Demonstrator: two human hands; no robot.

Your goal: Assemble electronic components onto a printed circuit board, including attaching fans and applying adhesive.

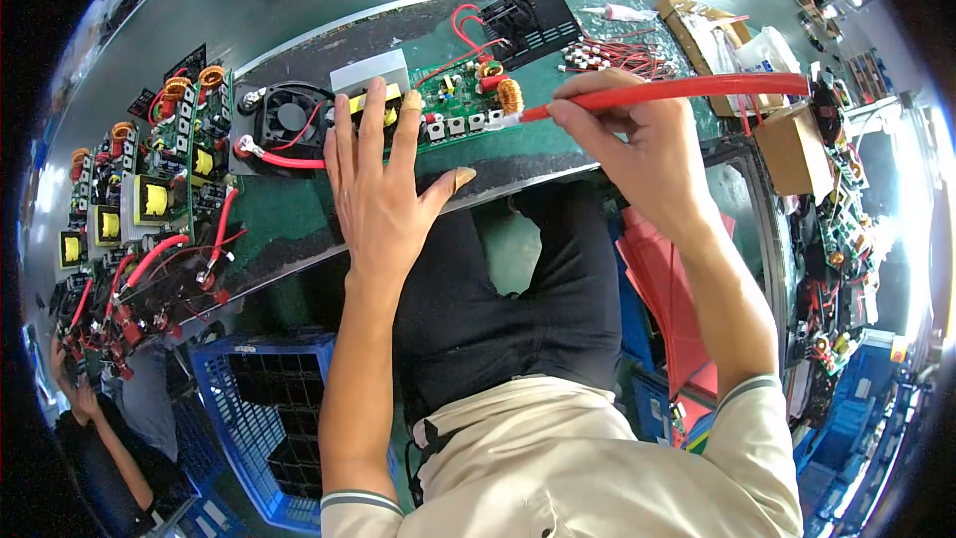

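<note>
A green circuit board (463, 134) lies on the bench with silver components along its near edge and a copper-wound ring coil (510, 97) near its right end. My left hand (376, 179) rests over the board's left part, fingers stretched out, holding nothing. My right hand (647, 144) pinches a long red rod (707, 87) between thumb and fingers. Its whitish tip meets the near edge of the board, below the coil; what kind of tool it is I cannot tell. Left of the board stands a black fan panel (289, 118) with a thick red cable; a black slotted panel (533, 25) joins by red wires behind.
Several assembled circuit boards (154, 201) stand at the left. Behind my right hand lie small red wires (622, 58) and a cardboard box (792, 154). Below the bench are a blue crate (224, 389) and red sheets (662, 289). Another person's hand (85, 402) shows at lower left.
</note>
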